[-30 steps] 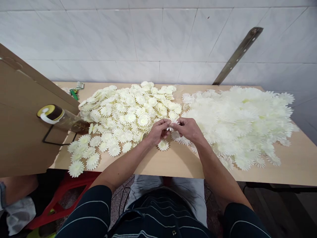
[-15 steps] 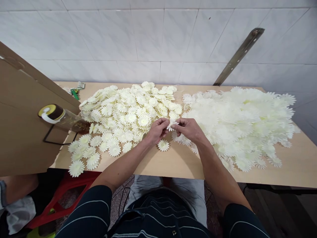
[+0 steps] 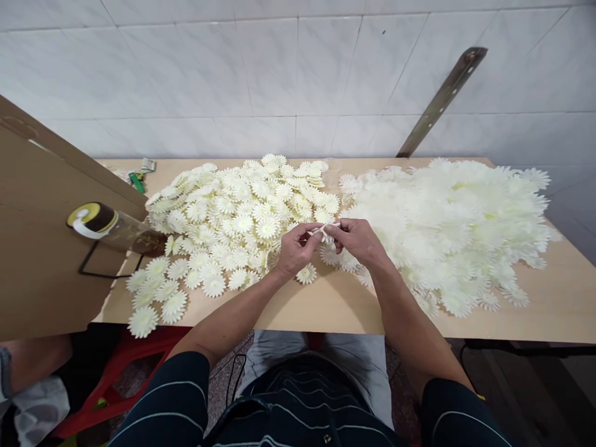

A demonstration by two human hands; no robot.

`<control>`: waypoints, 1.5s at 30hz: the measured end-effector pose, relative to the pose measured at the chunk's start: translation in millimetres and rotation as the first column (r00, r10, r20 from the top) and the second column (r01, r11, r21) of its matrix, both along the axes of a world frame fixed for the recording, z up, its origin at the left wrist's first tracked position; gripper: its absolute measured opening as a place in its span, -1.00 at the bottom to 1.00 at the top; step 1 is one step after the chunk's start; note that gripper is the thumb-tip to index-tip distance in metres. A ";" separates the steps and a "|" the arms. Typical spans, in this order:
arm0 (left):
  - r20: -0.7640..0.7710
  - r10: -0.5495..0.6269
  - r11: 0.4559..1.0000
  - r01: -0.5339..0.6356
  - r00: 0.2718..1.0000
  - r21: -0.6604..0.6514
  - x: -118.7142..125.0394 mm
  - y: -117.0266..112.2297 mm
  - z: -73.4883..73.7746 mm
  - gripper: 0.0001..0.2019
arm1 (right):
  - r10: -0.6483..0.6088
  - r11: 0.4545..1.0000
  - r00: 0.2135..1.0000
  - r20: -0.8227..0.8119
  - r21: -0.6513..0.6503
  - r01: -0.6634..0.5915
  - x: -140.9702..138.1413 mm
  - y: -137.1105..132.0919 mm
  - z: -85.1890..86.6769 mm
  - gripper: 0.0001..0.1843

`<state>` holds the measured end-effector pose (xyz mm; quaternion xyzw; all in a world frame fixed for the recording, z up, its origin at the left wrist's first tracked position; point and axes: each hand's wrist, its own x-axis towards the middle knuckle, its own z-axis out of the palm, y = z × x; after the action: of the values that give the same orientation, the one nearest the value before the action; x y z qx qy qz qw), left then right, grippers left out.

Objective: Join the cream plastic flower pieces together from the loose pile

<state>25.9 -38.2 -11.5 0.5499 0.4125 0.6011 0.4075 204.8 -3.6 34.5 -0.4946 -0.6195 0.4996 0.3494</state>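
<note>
Between my fingertips, just above the table, is a small white artificial flower (image 3: 327, 234), mostly covered by the fingers. My left hand (image 3: 298, 248) pinches it from the left, thumb and fingers together. From the right, my right hand (image 3: 356, 241) grips the same flower with thumb and forefinger. A heap of cream flower heads (image 3: 242, 205) lies beyond and to the left of my hands. To the right spreads a larger heap of whiter, more translucent petal pieces (image 3: 447, 230). One single flower head (image 3: 306, 274) rests on the table just below my left hand.
A bottle with a yellow-and-brown lid (image 3: 95, 220) stands at the left beside a cardboard sheet (image 3: 41, 236). A green item (image 3: 137, 181) lies at the back left. A metal strip (image 3: 442, 102) leans against the tiled wall. Part of a person and a red stool (image 3: 116, 379) show at lower left.
My fingers have closed over the flower, hiding more of its petals, and my left thumb has shifted. The whole view has moved slightly; the heaps look the same.
</note>
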 end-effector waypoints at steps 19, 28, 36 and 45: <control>0.155 -0.089 0.970 0.121 0.984 -0.212 -0.3 -3.6 10.8 -0.48 | 0.079 0.995 0.997 -0.009 0.059 -0.078 -0.2 -4.0 4.6 -0.35; 0.111 0.009 0.978 0.015 0.994 -0.207 -0.2 1.8 3.9 -0.51 | 0.010 0.995 0.994 0.112 0.093 -0.021 -2.9 -6.3 2.3 -0.38; 0.194 0.129 0.967 -0.080 0.973 -0.241 -0.4 7.2 3.2 -0.46 | 0.011 0.997 0.994 0.110 0.070 -0.019 -3.4 -6.8 1.4 -0.53; 0.278 0.262 0.944 -0.185 0.924 -0.272 -2.3 12.9 3.4 -0.45 | -0.016 0.997 0.995 0.103 0.083 0.008 7.1 -7.3 8.0 -0.59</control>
<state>23.6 -25.3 -8.1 0.3440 0.4736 0.6682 0.4592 211.9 -10.9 42.5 -0.5086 -0.6539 0.4452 0.3399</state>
